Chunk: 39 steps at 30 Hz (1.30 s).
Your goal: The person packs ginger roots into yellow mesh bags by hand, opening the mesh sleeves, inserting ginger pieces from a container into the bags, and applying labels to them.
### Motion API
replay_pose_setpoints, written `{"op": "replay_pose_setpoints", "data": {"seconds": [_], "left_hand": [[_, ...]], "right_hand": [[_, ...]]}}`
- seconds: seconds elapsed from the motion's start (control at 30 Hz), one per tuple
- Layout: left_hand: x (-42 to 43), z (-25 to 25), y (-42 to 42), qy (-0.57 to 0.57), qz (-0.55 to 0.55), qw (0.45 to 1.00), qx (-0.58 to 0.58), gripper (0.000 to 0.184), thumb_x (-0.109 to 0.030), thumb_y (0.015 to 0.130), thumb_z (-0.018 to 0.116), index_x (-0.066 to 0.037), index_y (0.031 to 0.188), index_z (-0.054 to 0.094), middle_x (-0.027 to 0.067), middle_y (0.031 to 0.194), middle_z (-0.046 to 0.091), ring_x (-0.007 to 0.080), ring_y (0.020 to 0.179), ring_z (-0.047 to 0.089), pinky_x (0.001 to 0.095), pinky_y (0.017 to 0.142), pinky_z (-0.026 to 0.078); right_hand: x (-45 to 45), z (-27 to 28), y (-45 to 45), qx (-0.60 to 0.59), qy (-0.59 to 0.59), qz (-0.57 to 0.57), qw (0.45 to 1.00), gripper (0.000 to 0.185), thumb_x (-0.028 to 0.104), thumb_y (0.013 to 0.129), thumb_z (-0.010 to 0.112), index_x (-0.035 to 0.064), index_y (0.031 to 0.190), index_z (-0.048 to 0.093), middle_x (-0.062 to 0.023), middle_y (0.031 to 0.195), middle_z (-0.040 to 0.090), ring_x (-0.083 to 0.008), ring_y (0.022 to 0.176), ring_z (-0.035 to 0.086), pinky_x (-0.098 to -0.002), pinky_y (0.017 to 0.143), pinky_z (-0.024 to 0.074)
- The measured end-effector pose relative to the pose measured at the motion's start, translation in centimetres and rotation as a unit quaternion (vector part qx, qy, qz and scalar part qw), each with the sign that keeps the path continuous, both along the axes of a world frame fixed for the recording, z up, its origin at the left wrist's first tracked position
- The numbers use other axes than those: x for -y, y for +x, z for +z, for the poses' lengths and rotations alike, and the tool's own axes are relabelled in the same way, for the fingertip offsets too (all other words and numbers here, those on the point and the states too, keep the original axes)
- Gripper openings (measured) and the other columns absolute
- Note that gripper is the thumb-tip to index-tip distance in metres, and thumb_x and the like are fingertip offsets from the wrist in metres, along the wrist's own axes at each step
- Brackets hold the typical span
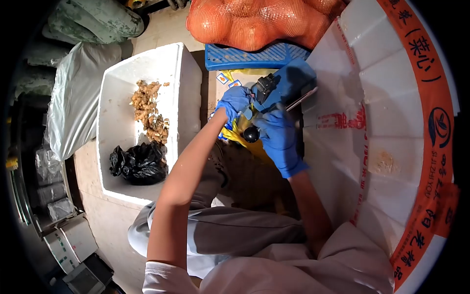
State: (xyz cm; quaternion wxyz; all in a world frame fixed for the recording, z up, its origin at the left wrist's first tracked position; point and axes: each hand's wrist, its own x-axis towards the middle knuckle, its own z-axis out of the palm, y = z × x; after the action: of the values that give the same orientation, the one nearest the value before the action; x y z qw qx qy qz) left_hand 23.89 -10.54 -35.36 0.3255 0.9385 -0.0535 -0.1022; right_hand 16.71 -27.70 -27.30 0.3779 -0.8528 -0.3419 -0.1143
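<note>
My left hand [234,102], in a blue glove, is closed, its fingertips at the near side of a blue device [292,77] that carries a black block [266,88]. What those fingers pinch is hidden. Just right of it, my right hand [279,139], also gloved in blue, is bent with fingers curled in beside a round black knob [251,134]; its grip is partly hidden. A thin metal rod [302,99] slants up past the right hand. Yellow plastic wrapping [254,148] with blue and white printing lies below and around the hands.
On the left stands a white foam box [190,88] holding ginger pieces [149,108] and a black plastic bag [139,164]. A blue plastic stool [249,58] bears an orange mesh sack [259,24] behind the hands. A large white foam box [338,166] rises close on the right.
</note>
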Motion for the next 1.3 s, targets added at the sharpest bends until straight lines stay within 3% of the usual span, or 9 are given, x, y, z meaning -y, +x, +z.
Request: {"op": "replay_pose_setpoints", "data": {"seconds": [0.27, 0.57, 0.83, 0.87, 1.0, 1.07, 1.13, 1.2, 1.3], "left_hand": [[-1.3, -1.0, 0.1, -0.035, 0.004, 0.998, -0.043, 0.020, -0.018, 0.074, 0.051, -0.003, 0.078, 0.063, 0.0151, 0.069, 0.060, 0.0263, 0.062, 0.056, 0.0329, 0.061, 0.042], [-1.9, -0.9, -0.7, -0.020, -0.014, 0.996, -0.081, 0.019, -0.018, 0.076, 0.051, -0.004, 0.082, 0.062, 0.0140, 0.077, 0.061, 0.0276, 0.071, 0.058, 0.0335, 0.066, 0.043], [-1.6, -0.7, -1.3, -0.037, -0.025, 0.997, -0.065, 0.018, -0.013, 0.075, 0.050, -0.005, 0.087, 0.061, 0.0132, 0.081, 0.061, 0.0288, 0.073, 0.058, 0.0323, 0.067, 0.045], [-1.7, -1.0, -1.4, -0.041, -0.019, 0.997, -0.060, 0.018, -0.012, 0.074, 0.050, -0.005, 0.087, 0.061, 0.0130, 0.082, 0.061, 0.0290, 0.072, 0.058, 0.0323, 0.067, 0.046], [-1.7, -1.4, -1.2, -0.085, -0.027, 0.995, -0.047, 0.019, -0.011, 0.074, 0.050, -0.005, 0.088, 0.060, 0.0136, 0.082, 0.061, 0.0294, 0.071, 0.058, 0.0321, 0.066, 0.046], [-1.9, -1.3, -0.9, -0.079, -0.046, 0.995, -0.045, 0.017, -0.010, 0.074, 0.050, -0.004, 0.085, 0.060, 0.0137, 0.078, 0.061, 0.0298, 0.070, 0.058, 0.0331, 0.064, 0.046], [-1.7, -2.1, -1.1, 0.004, -0.096, 0.993, 0.072, 0.014, -0.009, 0.072, 0.050, -0.004, 0.081, 0.060, 0.0134, 0.073, 0.060, 0.0299, 0.067, 0.057, 0.0345, 0.061, 0.045], [-2.0, -3.3, -1.3, -0.127, -0.064, 0.984, 0.104, 0.010, -0.012, 0.073, 0.052, -0.004, 0.070, 0.057, 0.0125, 0.069, 0.058, 0.0308, 0.060, 0.055, 0.0371, 0.055, 0.044], [-1.6, -2.7, -1.7, -0.102, -0.062, 0.988, 0.098, 0.010, -0.012, 0.072, 0.052, -0.004, 0.067, 0.054, 0.0135, 0.067, 0.057, 0.0313, 0.060, 0.055, 0.0374, 0.054, 0.043]], "right_hand": [[-2.7, -1.9, -1.7, 0.055, -0.060, 0.025, 0.996, 0.011, 0.001, 0.059, 0.052, 0.0053, 0.068, 0.056, -0.0083, 0.066, 0.055, -0.0238, 0.069, 0.054, -0.0342, 0.071, 0.0412], [-9.2, -9.2, -6.1, -0.018, -0.386, 0.075, 0.919, 0.010, 0.010, 0.065, 0.053, 0.0105, 0.062, 0.063, -0.0070, 0.057, 0.058, -0.0212, 0.055, 0.059, -0.0349, 0.044, 0.0394], [-11.6, -13.5, -7.5, -0.039, -0.469, 0.140, 0.871, 0.004, 0.014, 0.061, 0.058, 0.0129, 0.061, 0.061, -0.0041, 0.054, 0.054, -0.0199, 0.053, 0.056, -0.0333, 0.041, 0.0345], [-12.5, -14.1, -7.6, -0.131, -0.482, 0.164, 0.851, 0.011, 0.014, 0.070, 0.054, 0.0135, 0.070, 0.065, -0.0050, 0.067, 0.062, -0.0187, 0.058, 0.061, -0.0337, 0.044, 0.0430], [-13.4, -20.8, -9.6, -0.076, -0.516, 0.137, 0.842, 0.010, 0.015, 0.069, 0.055, 0.0136, 0.071, 0.064, -0.0034, 0.063, 0.060, -0.0205, 0.057, 0.060, -0.0385, 0.046, 0.0430], [-13.9, -25.4, -10.1, -0.068, -0.522, 0.147, 0.838, 0.009, 0.016, 0.069, 0.056, 0.0137, 0.070, 0.064, -0.0030, 0.062, 0.060, -0.0212, 0.057, 0.060, -0.0398, 0.046, 0.0426], [-13.5, -29.9, -11.6, -0.080, -0.423, 0.095, 0.897, 0.009, 0.017, 0.067, 0.057, 0.0133, 0.072, 0.064, -0.0024, 0.061, 0.058, -0.0224, 0.058, 0.059, -0.0404, 0.047, 0.0418], [-13.5, -31.7, -12.5, -0.039, -0.471, 0.092, 0.877, 0.009, 0.017, 0.067, 0.057, 0.0132, 0.072, 0.063, -0.0026, 0.062, 0.058, -0.0224, 0.060, 0.059, -0.0401, 0.049, 0.0418], [-14.7, -30.1, -11.3, -0.088, -0.543, 0.078, 0.832, 0.008, 0.016, 0.067, 0.055, 0.0128, 0.070, 0.061, -0.0025, 0.060, 0.056, -0.0214, 0.058, 0.057, -0.0402, 0.048, 0.0395]]}}
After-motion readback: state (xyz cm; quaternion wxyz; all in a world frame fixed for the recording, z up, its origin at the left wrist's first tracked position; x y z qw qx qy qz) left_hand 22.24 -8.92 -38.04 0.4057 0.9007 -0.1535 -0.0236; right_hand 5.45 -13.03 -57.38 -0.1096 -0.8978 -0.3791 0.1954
